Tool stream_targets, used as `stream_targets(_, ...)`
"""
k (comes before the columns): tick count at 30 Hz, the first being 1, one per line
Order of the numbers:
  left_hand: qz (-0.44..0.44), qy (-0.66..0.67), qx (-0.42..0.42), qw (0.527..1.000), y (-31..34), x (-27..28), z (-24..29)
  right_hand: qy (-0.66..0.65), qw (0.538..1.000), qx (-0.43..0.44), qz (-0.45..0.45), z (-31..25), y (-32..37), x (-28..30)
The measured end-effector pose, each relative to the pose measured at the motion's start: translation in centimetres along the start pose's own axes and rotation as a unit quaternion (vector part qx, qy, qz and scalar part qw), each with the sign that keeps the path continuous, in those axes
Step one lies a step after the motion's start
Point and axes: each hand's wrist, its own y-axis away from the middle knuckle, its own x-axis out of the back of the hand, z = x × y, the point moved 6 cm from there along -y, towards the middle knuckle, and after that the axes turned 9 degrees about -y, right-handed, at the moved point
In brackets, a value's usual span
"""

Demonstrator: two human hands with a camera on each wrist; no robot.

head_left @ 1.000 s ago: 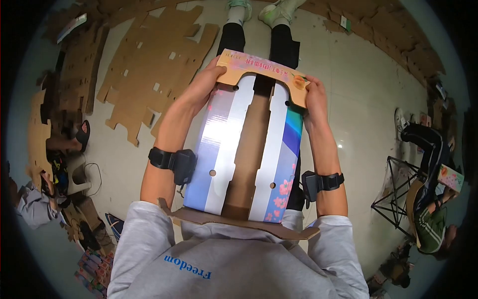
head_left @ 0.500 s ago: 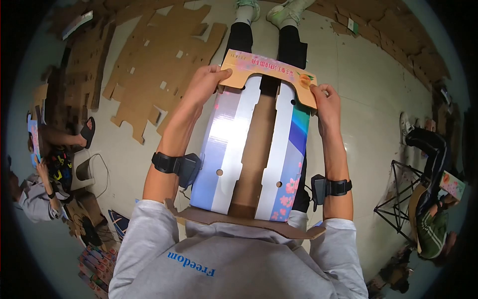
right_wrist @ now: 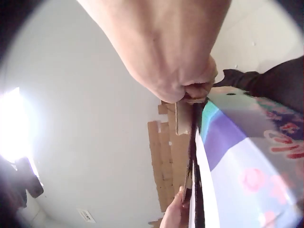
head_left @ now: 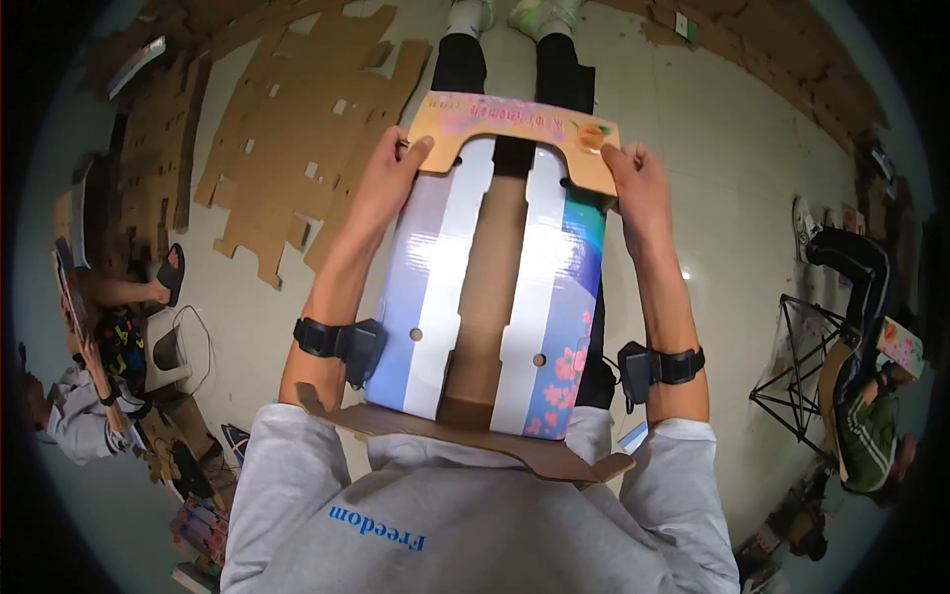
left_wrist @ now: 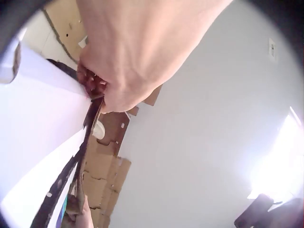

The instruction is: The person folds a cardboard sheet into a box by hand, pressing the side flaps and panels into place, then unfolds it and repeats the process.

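Observation:
A cardboard box (head_left: 401, 342) with pink blossom print lies over the person's thighs, its long flaps folded in and a gap running down the middle. At its far end stands a printed end flap (head_left: 515, 119) with a wide notch. The left hand (head_left: 389, 178) pinches this flap's left corner, thumb on top. On the right corner, the right hand (head_left: 641, 188) holds on in the same way, fingers curled beneath. Both wrist views show the left hand (left_wrist: 128, 61) and right hand (right_wrist: 175, 57) closed at the flap's edge. A plain brown near flap (head_left: 465, 443) rests by the person's shirt.
Flat cardboard sheets (head_left: 297, 129) lie on the floor at left. Another person (head_left: 79, 406) sits at far left, and one in a green jacket (head_left: 861, 436) at far right beside a black wire frame (head_left: 792, 366). More cardboard lines the back.
Both hands keep hold of the far flap, which now looks flatter and more spread out. The left hand's grip on its corner has shifted slightly. The box sits a little further left in view.

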Motion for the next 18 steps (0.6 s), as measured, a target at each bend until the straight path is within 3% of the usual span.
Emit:
stream_targets(2, -0.026, 0.029, 0.019, 0.999, 0.4, 0.1, -0.3, 0.052, 0.995, 0.081, -0.018, 0.5, -1.0, 0.1)
stream_targets(6, -0.043, 0.0, 0.028, 0.999, 0.3, 0.4, 0.2, 0.16, 0.98, 0.117, 0.018, 3.2, -1.3, 0.2)
stream_targets(9, 0.041, 0.012, -0.011, 0.999, -1.0, -0.3, -1.4, 0.149, 0.982, 0.113, 0.022, 5.2, -0.5, 0.4)
stream_targets(12, 0.044, -0.081, -0.209, 0.974, -0.6, 0.1, 0.8, 0.18, 0.972, 0.149, 0.007, 4.3, -0.8, 0.5)
stream_targets(15, 0.075, -0.296, -0.368, 0.878, 1.3, 1.5, 2.8, 0.215, 0.953, 0.214, 0.009, 1.4, 0.7, -0.1)
stream_targets(18, -0.178, -0.207, -0.286, 0.918, 6.2, 3.8, 5.4, 0.286, 0.911, 0.295, -0.02, -1.8, 3.9, 0.1)
